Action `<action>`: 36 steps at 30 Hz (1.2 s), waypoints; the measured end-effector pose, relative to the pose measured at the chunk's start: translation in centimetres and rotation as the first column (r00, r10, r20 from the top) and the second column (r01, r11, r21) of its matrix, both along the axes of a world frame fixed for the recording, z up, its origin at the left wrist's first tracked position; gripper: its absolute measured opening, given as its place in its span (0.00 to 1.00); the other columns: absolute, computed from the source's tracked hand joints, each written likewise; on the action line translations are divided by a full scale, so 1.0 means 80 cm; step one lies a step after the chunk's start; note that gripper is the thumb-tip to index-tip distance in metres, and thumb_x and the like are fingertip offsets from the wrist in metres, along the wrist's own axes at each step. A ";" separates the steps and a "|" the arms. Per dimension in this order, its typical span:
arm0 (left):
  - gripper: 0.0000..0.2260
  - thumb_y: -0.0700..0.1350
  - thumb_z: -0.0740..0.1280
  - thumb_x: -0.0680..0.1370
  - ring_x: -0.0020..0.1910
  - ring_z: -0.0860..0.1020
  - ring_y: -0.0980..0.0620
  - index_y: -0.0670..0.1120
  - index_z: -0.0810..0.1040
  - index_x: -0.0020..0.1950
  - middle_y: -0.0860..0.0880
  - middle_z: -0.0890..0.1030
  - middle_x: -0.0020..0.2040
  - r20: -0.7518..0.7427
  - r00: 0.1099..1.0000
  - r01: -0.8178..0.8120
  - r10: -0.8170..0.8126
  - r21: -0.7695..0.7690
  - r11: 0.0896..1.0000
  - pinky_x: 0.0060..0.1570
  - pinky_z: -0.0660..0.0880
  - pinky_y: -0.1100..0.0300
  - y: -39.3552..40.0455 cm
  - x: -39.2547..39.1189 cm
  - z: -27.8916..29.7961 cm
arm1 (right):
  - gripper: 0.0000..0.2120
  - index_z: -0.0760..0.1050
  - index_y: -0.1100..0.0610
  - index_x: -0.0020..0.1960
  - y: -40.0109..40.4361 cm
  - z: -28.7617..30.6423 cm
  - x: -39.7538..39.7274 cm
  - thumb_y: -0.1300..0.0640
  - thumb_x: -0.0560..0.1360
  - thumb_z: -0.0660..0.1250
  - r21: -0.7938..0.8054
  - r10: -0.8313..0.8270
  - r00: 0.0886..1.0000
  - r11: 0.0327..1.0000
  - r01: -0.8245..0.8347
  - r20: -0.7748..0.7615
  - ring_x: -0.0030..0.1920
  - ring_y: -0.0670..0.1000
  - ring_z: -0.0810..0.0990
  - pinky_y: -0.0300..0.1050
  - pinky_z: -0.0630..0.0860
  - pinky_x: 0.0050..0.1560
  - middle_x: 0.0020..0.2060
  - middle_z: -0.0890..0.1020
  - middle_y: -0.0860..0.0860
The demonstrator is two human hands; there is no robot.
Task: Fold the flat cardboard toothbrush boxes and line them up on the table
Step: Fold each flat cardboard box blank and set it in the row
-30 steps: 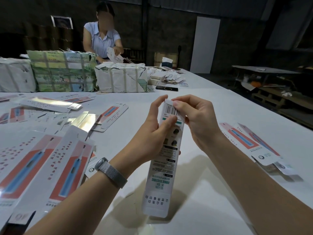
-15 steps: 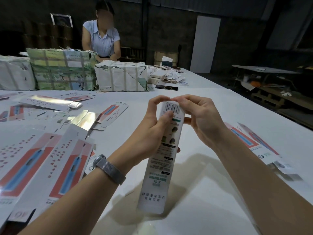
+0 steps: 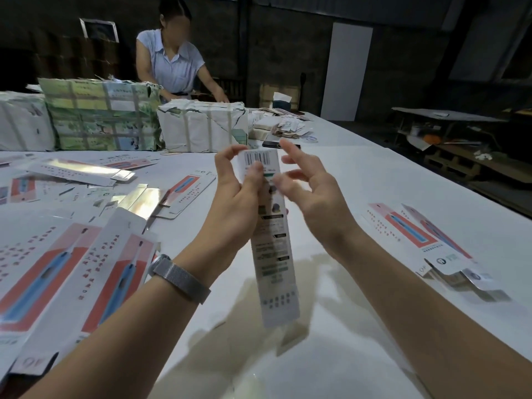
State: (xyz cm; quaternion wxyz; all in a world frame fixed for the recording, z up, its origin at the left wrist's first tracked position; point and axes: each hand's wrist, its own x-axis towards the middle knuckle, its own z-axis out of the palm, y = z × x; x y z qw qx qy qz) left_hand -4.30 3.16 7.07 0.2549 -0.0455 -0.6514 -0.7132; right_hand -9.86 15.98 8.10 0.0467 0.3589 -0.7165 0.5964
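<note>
A long white toothbrush box (image 3: pixel 273 254), folded into shape, stands nearly upright above the table with its barcode end up. My left hand (image 3: pixel 233 197) grips its upper part, thumb on the printed face and fingers curled round the top edge. My right hand (image 3: pixel 311 191) hovers just right of the box top with fingers spread and touches nothing. Flat unfolded boxes (image 3: pixel 72 272) with a red and blue toothbrush print lie in a pile on the left. Two folded boxes (image 3: pixel 417 234) lie side by side on the right.
The white table (image 3: pixel 331 326) stretches ahead. Strapped paper bundles (image 3: pixel 201 125) and a green one (image 3: pixel 100 116) stand at the back, with a person (image 3: pixel 172 61) behind them. A dark phone (image 3: pixel 270 144) lies past my hands. More flat boxes (image 3: pixel 187 194) are scattered centre-left.
My right hand has let go of the box top and pulled away to the right with fingers spread. The box now sits in my left hand alone, its lower end swung slightly right.
</note>
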 end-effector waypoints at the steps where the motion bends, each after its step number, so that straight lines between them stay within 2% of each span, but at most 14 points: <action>1: 0.05 0.51 0.56 0.86 0.40 0.85 0.51 0.63 0.64 0.56 0.54 0.86 0.43 0.001 1.000 -0.006 0.006 0.041 0.999 0.39 0.82 0.50 0.000 -0.001 0.001 | 0.28 0.69 0.45 0.73 -0.002 -0.001 0.004 0.46 0.74 0.67 0.073 -0.034 0.994 0.996 0.042 -0.104 0.56 0.36 0.74 0.30 0.74 0.46 0.60 0.72 0.44; 4: 0.06 0.53 0.54 0.85 0.40 0.85 0.53 0.60 0.65 0.61 0.54 0.86 0.40 0.048 0.997 0.048 -0.060 0.210 0.976 0.36 0.81 0.55 0.002 -0.001 0.005 | 0.33 0.66 0.49 0.76 -0.005 -0.004 0.010 0.50 0.73 0.73 0.239 -0.049 0.968 0.965 0.110 -0.246 0.51 0.34 0.72 0.29 0.71 0.48 0.55 0.68 0.44; 7: 0.15 0.55 0.54 0.85 0.48 0.85 0.49 0.56 0.63 0.71 0.48 0.86 0.49 0.031 0.978 0.182 -0.205 0.347 0.920 0.45 0.83 0.53 0.000 0.000 0.005 | 0.36 0.64 0.49 0.77 0.001 0.002 0.008 0.50 0.72 0.74 0.283 -0.079 0.973 0.949 0.141 -0.219 0.50 0.31 0.72 0.26 0.71 0.47 0.55 0.68 0.45; 10: 0.18 0.60 0.54 0.83 0.58 0.83 0.46 0.61 0.60 0.73 0.46 0.81 0.62 0.045 0.946 0.299 -0.320 0.253 0.920 0.58 0.79 0.48 -0.002 -0.002 0.001 | 0.41 0.63 0.46 0.78 0.003 0.010 0.008 0.43 0.66 0.71 0.358 -0.136 0.973 0.913 0.197 -0.188 0.50 0.35 0.75 0.29 0.72 0.45 0.54 0.69 0.43; 12: 0.23 0.66 0.56 0.77 0.65 0.78 0.51 0.66 0.58 0.72 0.55 0.80 0.65 0.120 0.949 0.276 -0.291 0.123 0.953 0.65 0.74 0.48 -0.001 -0.006 -0.005 | 0.43 0.64 0.43 0.77 0.008 0.013 0.002 0.41 0.62 0.67 0.418 -0.187 0.964 0.873 0.250 -0.187 0.50 0.42 0.76 0.36 0.72 0.48 0.52 0.70 0.43; 14: 0.27 0.72 0.57 0.73 0.75 0.65 0.56 0.72 0.56 0.71 0.59 0.70 0.72 0.212 0.965 0.172 -0.157 -0.056 0.983 0.73 0.63 0.46 -0.002 -0.007 -0.007 | 0.41 0.65 0.41 0.75 0.023 0.015 -0.019 0.41 0.62 0.68 0.531 -0.274 0.938 0.773 0.347 -0.214 0.50 0.48 0.74 0.43 0.70 0.50 0.52 0.69 0.46; 16: 0.24 0.71 0.59 0.75 0.76 0.60 0.57 0.72 0.59 0.69 0.56 0.63 0.74 0.253 0.967 0.082 -0.032 -0.189 0.978 0.75 0.59 0.44 -0.007 -0.006 -0.008 | 0.32 0.70 0.43 0.71 0.050 0.010 -0.052 0.43 0.67 0.70 0.673 -0.391 0.886 0.588 0.447 -0.247 0.50 0.53 0.73 0.46 0.70 0.49 0.53 0.67 0.49; 18: 0.19 0.66 0.59 0.74 0.69 0.68 0.61 0.70 0.68 0.65 0.59 0.71 0.67 0.277 0.961 0.058 0.013 -0.244 0.968 0.74 0.63 0.44 -0.016 -0.005 -0.006 | 0.21 0.75 0.50 0.63 0.082 -0.003 -0.080 0.46 0.71 0.69 0.788 -0.489 0.831 0.386 0.479 -0.265 0.50 0.58 0.73 0.48 0.72 0.50 0.54 0.67 0.53; 20: 0.15 0.63 0.60 0.73 0.61 0.71 0.66 0.68 0.75 0.58 0.64 0.76 0.58 0.293 0.955 0.034 0.055 -0.290 0.957 0.70 0.68 0.45 -0.024 -0.002 -0.004 | 0.17 0.76 0.54 0.59 0.108 -0.023 -0.101 0.50 0.72 0.67 0.852 -0.541 0.797 0.254 0.457 -0.267 0.55 0.60 0.72 0.50 0.73 0.54 0.57 0.68 0.55; 25: 0.07 0.51 0.64 0.81 0.59 0.76 0.59 0.59 0.78 0.57 0.59 0.80 0.56 0.329 0.932 0.017 0.152 -0.459 0.888 0.65 0.72 0.46 -0.034 -0.001 -0.006 | 0.20 0.73 0.52 0.67 0.141 -0.046 -0.126 0.58 0.75 0.62 0.802 -0.608 0.684 0.125 0.584 -0.403 0.63 0.60 0.70 0.54 0.68 0.61 0.62 0.72 0.56; 27: 0.06 0.50 0.64 0.81 0.59 0.77 0.53 0.61 0.77 0.54 0.55 0.80 0.58 0.366 0.910 0.047 0.194 -0.557 0.829 0.62 0.73 0.48 -0.040 -0.001 -0.007 | 0.20 0.72 0.51 0.68 0.141 -0.048 -0.128 0.58 0.76 0.63 0.766 -0.602 0.665 0.133 0.629 -0.442 0.62 0.60 0.70 0.53 0.68 0.60 0.62 0.72 0.56; 30: 0.09 0.48 0.65 0.80 0.60 0.76 0.48 0.61 0.74 0.57 0.51 0.77 0.61 0.433 0.860 0.129 0.269 -0.695 0.707 0.60 0.74 0.50 -0.051 -0.002 -0.009 | 0.23 0.70 0.49 0.70 0.118 -0.042 -0.120 0.56 0.76 0.65 0.720 -0.562 0.701 0.247 0.649 -0.440 0.63 0.57 0.70 0.49 0.69 0.53 0.64 0.72 0.53; 33: 0.18 0.47 0.64 0.79 0.59 0.74 0.46 0.55 0.69 0.69 0.50 0.74 0.59 0.446 0.769 0.239 0.459 -0.865 0.441 0.58 0.73 0.52 -0.069 0.005 -0.009 | 0.21 0.72 0.47 0.68 0.072 -0.035 -0.092 0.52 0.75 0.66 0.668 -0.427 0.804 0.456 0.587 -0.415 0.61 0.54 0.73 0.48 0.71 0.52 0.57 0.72 0.47; 36: 0.22 0.48 0.63 0.77 0.62 0.72 0.43 0.55 0.66 0.71 0.49 0.73 0.60 0.377 0.652 0.355 0.658 -0.918 0.175 0.60 0.72 0.48 -0.085 0.028 -0.010 | 0.17 0.75 0.45 0.64 0.028 -0.036 -0.050 0.49 0.75 0.66 0.637 -0.233 0.885 0.623 0.453 -0.402 0.52 0.49 0.74 0.46 0.70 0.50 0.46 0.70 0.41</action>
